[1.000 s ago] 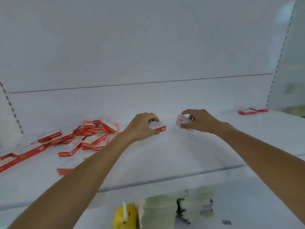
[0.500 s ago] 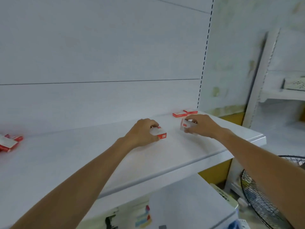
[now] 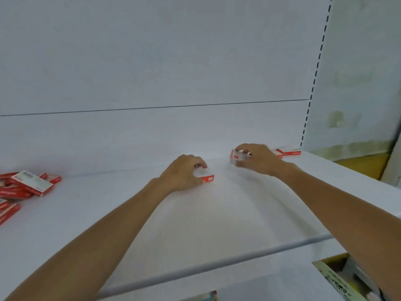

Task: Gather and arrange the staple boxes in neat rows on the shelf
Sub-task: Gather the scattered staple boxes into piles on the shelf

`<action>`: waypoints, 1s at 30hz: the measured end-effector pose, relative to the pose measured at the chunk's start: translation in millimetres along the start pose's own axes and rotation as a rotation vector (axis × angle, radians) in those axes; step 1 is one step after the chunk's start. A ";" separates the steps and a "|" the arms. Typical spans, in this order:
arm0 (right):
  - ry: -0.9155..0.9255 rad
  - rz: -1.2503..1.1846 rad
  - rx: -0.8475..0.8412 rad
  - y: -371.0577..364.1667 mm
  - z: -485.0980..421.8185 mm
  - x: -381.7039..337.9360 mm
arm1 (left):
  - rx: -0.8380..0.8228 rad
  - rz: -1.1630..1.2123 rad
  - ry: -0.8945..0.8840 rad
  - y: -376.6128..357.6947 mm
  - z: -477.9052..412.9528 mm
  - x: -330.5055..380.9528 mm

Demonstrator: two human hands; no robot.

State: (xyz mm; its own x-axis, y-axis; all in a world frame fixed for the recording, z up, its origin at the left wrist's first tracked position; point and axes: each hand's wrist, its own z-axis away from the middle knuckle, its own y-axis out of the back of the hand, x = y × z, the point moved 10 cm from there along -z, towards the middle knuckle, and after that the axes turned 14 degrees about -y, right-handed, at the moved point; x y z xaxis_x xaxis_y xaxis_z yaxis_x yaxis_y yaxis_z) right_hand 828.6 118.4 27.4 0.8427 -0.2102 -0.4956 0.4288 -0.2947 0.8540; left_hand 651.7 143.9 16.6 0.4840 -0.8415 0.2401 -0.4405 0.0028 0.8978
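One small red-and-white cardboard staple box (image 3: pixel 206 175) is clasped by the left hand (image 3: pixel 184 172), a second box (image 3: pixel 237 156) by the right hand (image 3: pixel 258 159) (nearer); the laid boxes (image 3: pixel 289 151) lie just rightward, seemingly lengthwise, on the white shelf (image 3: pixel 195 224).

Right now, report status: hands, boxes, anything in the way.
Left hand grips one staple box, right hand grips second box. Two placed boxes far right; loose pile left. Nothing blocks the shelf between.

Shelf (image 3: pixel 217 213) & back panel (image 3: pixel 152 61) white, thin dark seam across panel. Red & white: pile of staple boxes (image 3: pixel 30 185) at left edge, centre box (image 3: pixel 206 175), right box (image 3: pixel 237 156) beside, pair (image 3: pixel 288 152) far right. Black dashed slots (image 3: pixel 319 61) upper right. Wall (image 3: pixel 358 83) pale green, yellow band (image 3: pixel 360 166) below.
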 end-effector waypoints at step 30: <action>0.242 0.337 0.027 -55.4 -78.7 -52.8 | 0.059 -0.127 0.360 -1.6 -13.0 -71.2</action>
State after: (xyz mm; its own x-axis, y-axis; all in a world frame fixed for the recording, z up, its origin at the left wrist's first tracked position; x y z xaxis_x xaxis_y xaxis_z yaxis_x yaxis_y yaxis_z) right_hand 786.0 219.2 18.7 0.9881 -0.0745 -0.1348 0.1100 -0.2718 0.9561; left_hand 627.8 210.9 2.9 0.7674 -0.5895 0.2522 -0.3978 -0.1292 0.9083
